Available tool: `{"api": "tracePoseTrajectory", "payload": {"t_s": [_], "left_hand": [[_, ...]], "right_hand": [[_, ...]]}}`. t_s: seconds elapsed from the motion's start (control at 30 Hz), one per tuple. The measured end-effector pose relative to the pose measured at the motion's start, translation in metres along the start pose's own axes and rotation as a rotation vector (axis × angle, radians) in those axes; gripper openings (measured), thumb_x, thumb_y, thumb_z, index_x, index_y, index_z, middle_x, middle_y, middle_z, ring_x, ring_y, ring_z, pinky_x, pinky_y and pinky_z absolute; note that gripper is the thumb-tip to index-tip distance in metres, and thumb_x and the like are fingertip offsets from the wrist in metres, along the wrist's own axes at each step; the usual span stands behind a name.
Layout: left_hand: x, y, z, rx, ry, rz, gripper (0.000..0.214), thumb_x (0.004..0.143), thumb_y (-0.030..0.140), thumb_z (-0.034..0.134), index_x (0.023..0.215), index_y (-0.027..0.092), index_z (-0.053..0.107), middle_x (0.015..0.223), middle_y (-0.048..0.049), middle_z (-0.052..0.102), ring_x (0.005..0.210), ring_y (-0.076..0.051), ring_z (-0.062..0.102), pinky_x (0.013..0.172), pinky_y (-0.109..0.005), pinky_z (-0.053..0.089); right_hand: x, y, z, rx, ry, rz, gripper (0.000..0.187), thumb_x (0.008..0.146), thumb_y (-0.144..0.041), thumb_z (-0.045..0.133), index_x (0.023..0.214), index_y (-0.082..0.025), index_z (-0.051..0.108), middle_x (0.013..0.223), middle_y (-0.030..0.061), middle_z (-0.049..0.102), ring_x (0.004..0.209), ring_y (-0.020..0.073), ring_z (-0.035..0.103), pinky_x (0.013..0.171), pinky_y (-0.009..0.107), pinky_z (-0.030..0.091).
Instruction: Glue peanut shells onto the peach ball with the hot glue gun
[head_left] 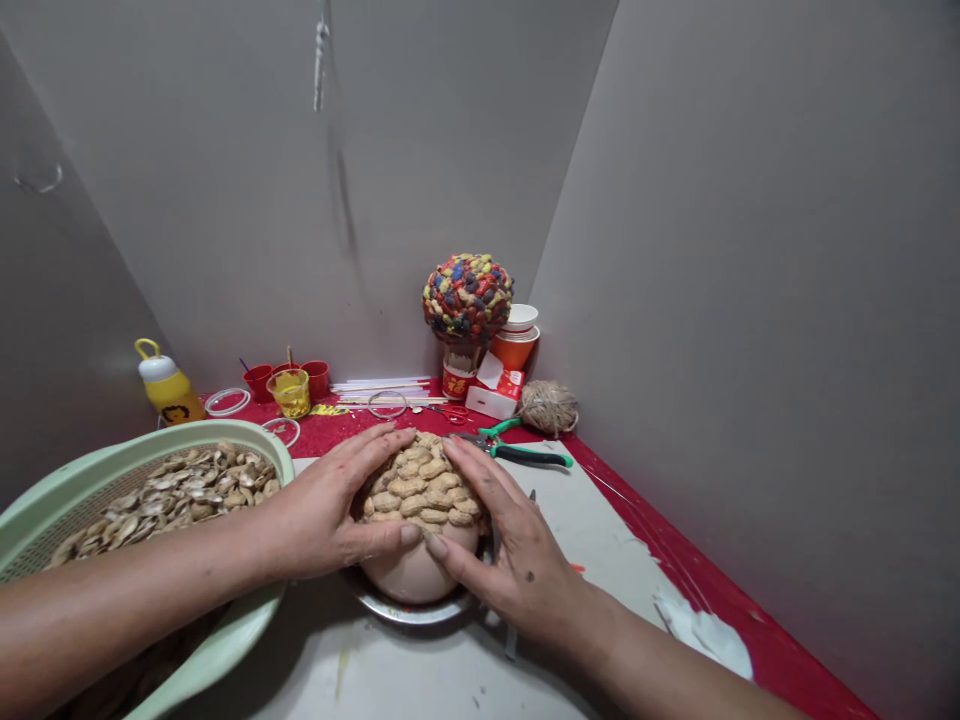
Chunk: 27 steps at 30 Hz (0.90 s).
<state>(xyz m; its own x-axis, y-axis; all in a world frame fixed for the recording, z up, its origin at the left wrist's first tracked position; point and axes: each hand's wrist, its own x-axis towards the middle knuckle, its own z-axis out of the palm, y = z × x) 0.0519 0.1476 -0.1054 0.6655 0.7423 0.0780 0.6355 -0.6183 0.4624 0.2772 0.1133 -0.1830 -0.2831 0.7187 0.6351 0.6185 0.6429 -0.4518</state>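
A pale ball point(411, 572) has its upper part covered with rows of peanut shells point(424, 480), while its lower front is bare. It sits in a shallow metal bowl point(409, 614) on a light board point(375, 675). My left hand point(341, 505) is cupped round the left side, thumb across the front at the shells' lower edge. From the right, my right hand point(517, 540) cups the ball the same way, with the two thumb tips close together. Part of the ball's sides and back is hidden by my hands.
A green basket point(247, 435) of peanut shells stands at left. Behind are green-handled pliers point(532, 456), twine point(549, 407), a colourful ball point(469, 297), paper cups point(517, 345), a yellow paint cup point(291, 395) and a yellow bottle point(169, 390). Grey walls enclose the table.
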Motion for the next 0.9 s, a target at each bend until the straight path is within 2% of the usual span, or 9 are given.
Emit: {"api": "tracePoseTrajectory", "payload": {"t_s": [0.17,0.37,0.53,0.9], "left_hand": [[-0.0009,-0.0016,0.0011,0.013,0.023,0.011,0.082,0.083,0.056,0.06,0.15,0.019,0.028,0.157,-0.0127,0.029,0.144,-0.03,0.028,0.117,-0.046,0.029],[-0.0013,-0.005,0.0031,0.026,0.013,0.027,0.092,0.078,0.058,0.065,0.151,0.019,0.025,0.158,-0.0139,0.027,0.144,-0.032,0.026,0.117,-0.048,0.028],[-0.0011,-0.0082,0.0058,0.032,0.036,0.047,0.087,0.081,0.057,0.062,0.151,0.021,0.025,0.157,-0.0142,0.027,0.144,-0.03,0.027,0.116,-0.048,0.029],[0.0007,-0.0069,0.0064,0.05,0.059,0.075,0.08,0.084,0.053,0.06,0.149,0.02,0.028,0.154,-0.0152,0.034,0.14,-0.03,0.035,0.114,-0.048,0.033]], "right_hand": [[-0.0003,0.0022,0.0008,0.01,0.008,-0.017,0.07,0.089,-0.036,0.061,0.149,-0.026,0.027,0.149,0.0123,0.041,0.138,0.0285,0.036,0.109,0.053,0.037],[-0.0025,0.0034,0.0006,0.024,0.014,-0.001,0.07,0.088,-0.042,0.062,0.148,-0.029,0.029,0.149,0.0117,0.04,0.136,0.0285,0.038,0.108,0.052,0.038],[-0.0021,0.0035,-0.0004,0.034,-0.006,-0.006,0.073,0.086,-0.042,0.063,0.149,-0.029,0.027,0.15,0.0112,0.038,0.137,0.0296,0.036,0.108,0.054,0.037],[0.0014,0.0029,0.0015,0.041,0.035,-0.024,0.069,0.088,-0.038,0.063,0.147,-0.029,0.03,0.147,0.0107,0.042,0.135,0.0265,0.04,0.109,0.048,0.038]]}}
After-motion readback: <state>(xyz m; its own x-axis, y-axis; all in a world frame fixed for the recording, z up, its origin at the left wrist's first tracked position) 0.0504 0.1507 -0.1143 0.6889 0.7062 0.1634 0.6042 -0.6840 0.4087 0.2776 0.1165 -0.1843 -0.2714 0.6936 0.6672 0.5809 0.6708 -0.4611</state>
